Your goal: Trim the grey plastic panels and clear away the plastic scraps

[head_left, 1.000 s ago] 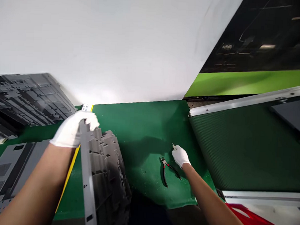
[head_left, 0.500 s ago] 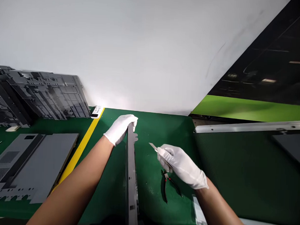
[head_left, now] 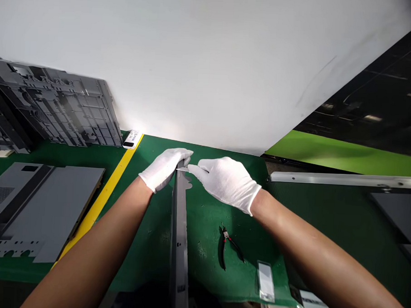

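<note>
A grey plastic panel [head_left: 180,234] stands on its edge in front of me, its narrow side facing up. My left hand [head_left: 166,167], in a white glove, is closed around the panel's far end. White-gloved too, my right hand [head_left: 225,180] pinches a knife, and its thin blade [head_left: 182,169] lies across the top edge of the panel close to my left fingers. The knife's handle is hidden inside my right hand. Diagonal cutters [head_left: 226,240] with black handles lie on the green mat [head_left: 207,276], below my right hand.
A flat grey panel [head_left: 53,206] lies left of the yellow tape [head_left: 103,195]. More grey panels [head_left: 78,110] lean against the white wall [head_left: 202,72]. A small labelled white device [head_left: 132,139] sits by the tape. On the right are a conveyor belt [head_left: 325,227] and a clear packet [head_left: 265,281].
My right hand has moved left and away from me, bringing the knife blade onto the panel's far edge. My left hand keeps its hold. The view has shifted slightly.
</note>
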### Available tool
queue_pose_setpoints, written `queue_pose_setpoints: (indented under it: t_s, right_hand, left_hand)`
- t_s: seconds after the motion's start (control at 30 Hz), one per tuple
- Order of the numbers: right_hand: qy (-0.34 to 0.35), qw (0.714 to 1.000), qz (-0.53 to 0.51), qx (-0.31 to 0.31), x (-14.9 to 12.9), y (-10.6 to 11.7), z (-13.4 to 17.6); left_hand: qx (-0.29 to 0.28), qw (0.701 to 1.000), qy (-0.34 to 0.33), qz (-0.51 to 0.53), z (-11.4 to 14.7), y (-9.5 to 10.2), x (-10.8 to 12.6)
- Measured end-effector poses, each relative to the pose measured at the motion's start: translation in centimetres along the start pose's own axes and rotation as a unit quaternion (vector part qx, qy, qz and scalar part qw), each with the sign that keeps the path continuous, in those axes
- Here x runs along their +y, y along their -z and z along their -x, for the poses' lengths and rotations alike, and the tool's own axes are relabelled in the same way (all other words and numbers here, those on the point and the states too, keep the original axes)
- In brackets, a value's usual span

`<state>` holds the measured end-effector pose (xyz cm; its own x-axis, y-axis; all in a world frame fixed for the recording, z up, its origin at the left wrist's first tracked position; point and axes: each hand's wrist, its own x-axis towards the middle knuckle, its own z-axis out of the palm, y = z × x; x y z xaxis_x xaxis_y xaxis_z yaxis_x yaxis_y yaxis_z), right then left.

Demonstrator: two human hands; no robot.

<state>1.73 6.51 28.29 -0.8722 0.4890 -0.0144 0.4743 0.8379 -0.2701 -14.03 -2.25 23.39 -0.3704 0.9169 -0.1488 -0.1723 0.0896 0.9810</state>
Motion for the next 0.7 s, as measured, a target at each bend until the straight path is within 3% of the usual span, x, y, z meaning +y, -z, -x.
queue_pose_setpoints:
  t_s: [0.27,0.43,0.7]
  right_hand:
    - [0.019,0.993,0.114,0.012,-1.2,0.4,0.2]
    - [0.022,0.990,0.140,0.004,-1.5,0.6,0.5]
    - [0.022,0.986,0.167,0.009,-1.7,0.6,0.7]
  left_hand:
    - [0.001,0.996,-0.056,-0.076,0.3,0.1,0.8]
    - [0.003,0.997,-0.033,-0.067,0.6,-0.1,0.9]
    - [0.002,0.995,-0.055,-0.077,0.7,0.0,1.0]
